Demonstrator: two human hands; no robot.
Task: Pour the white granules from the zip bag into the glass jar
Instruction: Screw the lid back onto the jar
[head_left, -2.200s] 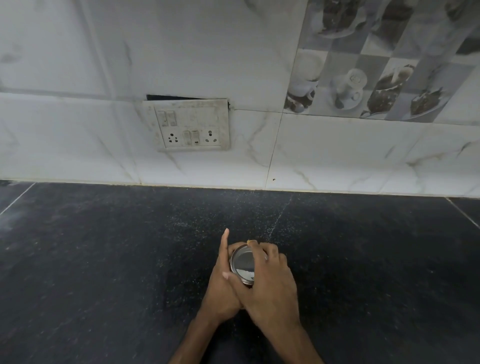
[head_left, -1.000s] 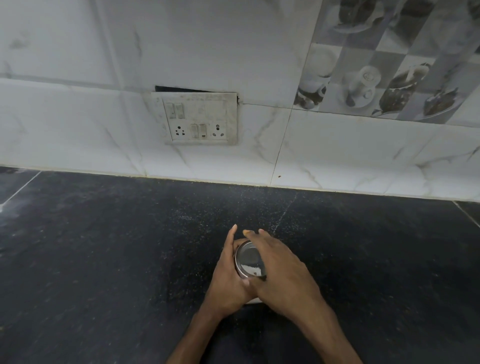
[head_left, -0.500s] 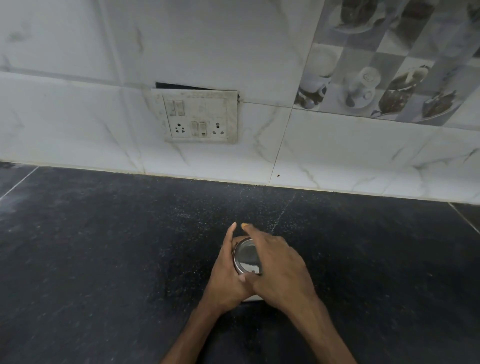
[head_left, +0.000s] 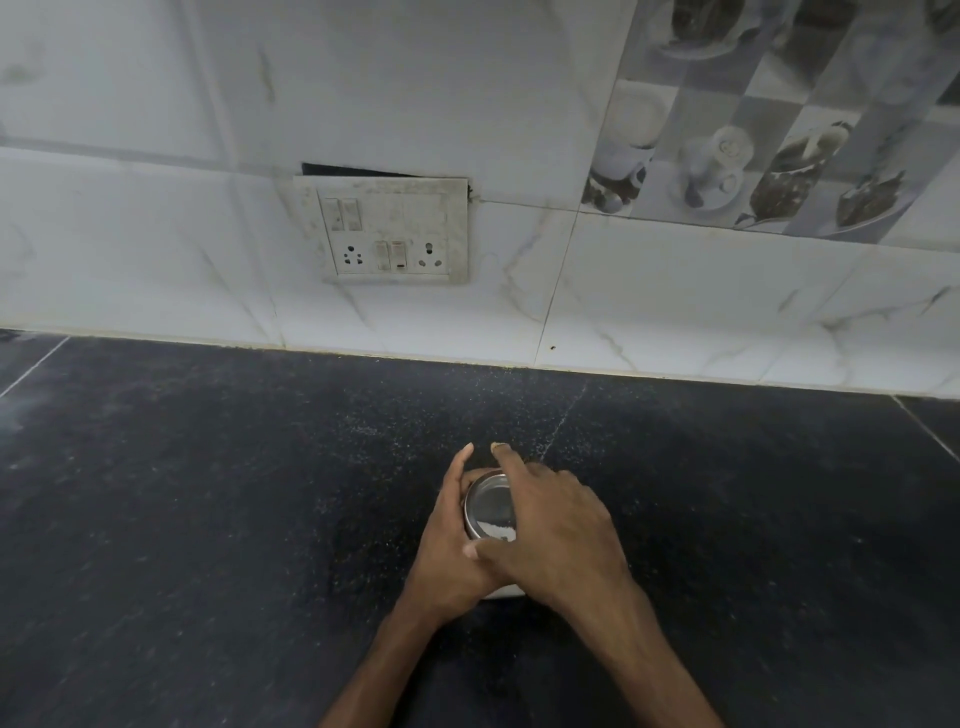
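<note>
Having slid round the metal lid (head_left: 491, 506), right hand (head_left: 558, 540) is gripping it while left hand (head_left: 449, 551) is clasping the jar (head_left: 506, 591) on a black counter (head_left: 208, 493) near the tiled wall (head_left: 675, 312).

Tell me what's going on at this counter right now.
A person stands at a dark counter with both hands on a jar. The left hand wraps around its side, and the right hand sits over its shiny metal lid, fingers curled around the rim, as if twisting it. Which way it is turning cannot be told. No zip bag is in view, and nothing is being poured. A switchboard is on the tiled wall behind.
</note>
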